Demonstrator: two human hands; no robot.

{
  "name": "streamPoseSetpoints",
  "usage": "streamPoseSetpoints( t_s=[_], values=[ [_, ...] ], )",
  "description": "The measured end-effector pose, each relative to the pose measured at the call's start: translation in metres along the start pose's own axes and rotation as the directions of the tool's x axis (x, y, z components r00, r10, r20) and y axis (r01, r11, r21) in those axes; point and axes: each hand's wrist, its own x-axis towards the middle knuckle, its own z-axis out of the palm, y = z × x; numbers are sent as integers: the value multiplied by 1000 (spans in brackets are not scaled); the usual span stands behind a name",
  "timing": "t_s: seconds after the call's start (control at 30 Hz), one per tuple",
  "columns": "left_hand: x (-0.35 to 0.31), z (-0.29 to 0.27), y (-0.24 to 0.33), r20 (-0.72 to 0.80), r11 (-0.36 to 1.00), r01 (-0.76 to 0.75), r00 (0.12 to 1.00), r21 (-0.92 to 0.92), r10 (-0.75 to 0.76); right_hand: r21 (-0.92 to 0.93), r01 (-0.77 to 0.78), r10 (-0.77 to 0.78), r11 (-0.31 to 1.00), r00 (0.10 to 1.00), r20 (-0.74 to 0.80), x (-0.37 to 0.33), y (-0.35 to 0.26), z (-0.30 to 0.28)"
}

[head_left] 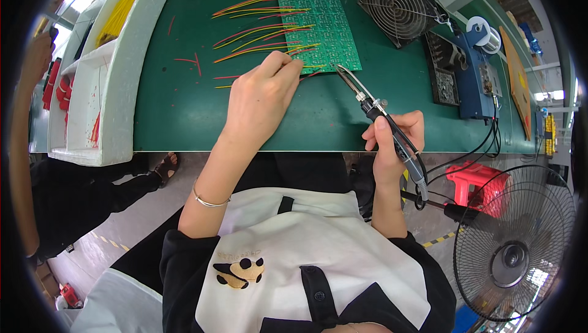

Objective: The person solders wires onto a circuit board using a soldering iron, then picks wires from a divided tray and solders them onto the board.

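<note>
A green circuit board panel (331, 33) lies on the bench, with several red and yellow wires (245, 38) running from it to the left. My left hand (263, 91) is closed in a pinch at the panel's near left corner. A short red wire (313, 74) comes out by its fingertips, whose exact grip is partly hidden. In my right hand (395, 143) is a soldering iron (373, 109) with a feed tube alongside, held like a pen. Its tip meets or nearly meets the panel's near edge.
A white foam box (116, 88) with yellow and red wires stands at left. Behind the panel sits a square fan (398, 5); a blue soldering station (478, 76) with a solder spool (484, 36) is at right. A floor fan (511, 253) is near right; another person's arm (27, 106) shows far left.
</note>
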Motion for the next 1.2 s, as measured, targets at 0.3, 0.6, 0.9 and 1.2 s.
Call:
streamPoseSetpoints(
  t_s=[0.3, 0.6, 0.9, 1.2],
  values=[
    [-1, 2, -1, -20, 1000, -13, 1000, 9, 13, -49, -19, 19, 999, 1000, 8, -1, 0, 3],
    [-1, 3, -2, -32, 1000, -27, 999, 16, 27, -86, -12, 11, 996, 1000, -9, -3, -1, 3],
    [-1, 3, -2, -35, 999, -26, 999, 20, 27, -71, 7, -7, 997, 1000, 12, -3, 2, 3],
    [-2, 5, -3, -59, 998, -45, 997, 39, 47, -86, 4, -2, 996, 1000, 15, -3, 1, 3]
  ],
)
